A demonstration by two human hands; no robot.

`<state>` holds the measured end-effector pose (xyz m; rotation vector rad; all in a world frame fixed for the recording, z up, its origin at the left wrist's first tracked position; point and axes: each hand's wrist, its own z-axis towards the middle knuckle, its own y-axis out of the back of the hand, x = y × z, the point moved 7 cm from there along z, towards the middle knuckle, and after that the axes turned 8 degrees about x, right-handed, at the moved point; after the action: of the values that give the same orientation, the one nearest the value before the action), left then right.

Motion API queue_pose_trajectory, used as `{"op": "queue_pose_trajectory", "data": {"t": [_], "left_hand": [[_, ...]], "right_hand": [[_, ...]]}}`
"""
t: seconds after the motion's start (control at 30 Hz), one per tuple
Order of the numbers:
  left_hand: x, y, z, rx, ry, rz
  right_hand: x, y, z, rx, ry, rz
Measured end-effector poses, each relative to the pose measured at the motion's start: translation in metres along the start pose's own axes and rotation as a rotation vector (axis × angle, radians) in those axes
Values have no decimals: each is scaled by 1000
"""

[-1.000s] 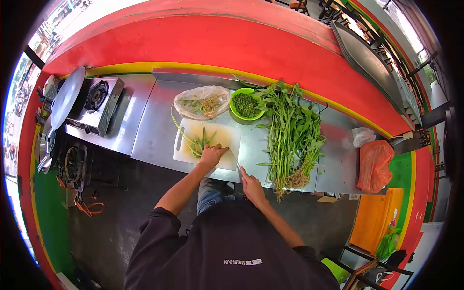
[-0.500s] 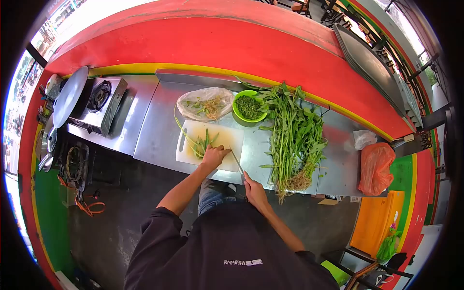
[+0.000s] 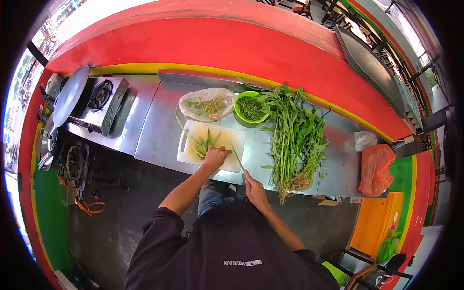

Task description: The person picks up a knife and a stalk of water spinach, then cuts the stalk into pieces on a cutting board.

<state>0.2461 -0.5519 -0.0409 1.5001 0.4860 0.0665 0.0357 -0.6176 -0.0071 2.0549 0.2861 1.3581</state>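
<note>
The knife is angling slightly toward the cutting board's far edge, clear of the greens; right hand is clamping its handle, left hand gripping the greens near the board's near edge.

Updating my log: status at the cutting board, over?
Left hand holding leafy greens on cutting board. Right hand holding knife. Nothing visibly blocking the knife.

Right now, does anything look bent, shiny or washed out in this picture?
In the head view, the red wall bows into an arc; in that same view, the steel counter shows bright glare right of the cutting board, and the outdoor scene at far left looks washed out.
</note>
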Motion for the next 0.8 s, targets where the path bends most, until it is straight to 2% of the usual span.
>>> {"op": "queue_pose_trajectory", "data": {"t": [0.2,0.37,0.5,0.57,0.8], "left_hand": [[1,-3,2,14,2,38],[-1,1,0,-12,-2,6],[0,1,0,-31,8,-14],[3,-2,1,-54,5,3],[1,-2,1,-66,5,-7]], "right_hand": [[0,-4,-3,0,20,19],[1,-8,6,-11,9,-148],[2,-11,13,-15,16,-154],[0,-12,9,-17,34,-3],[5,-6,-8,-35,38,41]]}}
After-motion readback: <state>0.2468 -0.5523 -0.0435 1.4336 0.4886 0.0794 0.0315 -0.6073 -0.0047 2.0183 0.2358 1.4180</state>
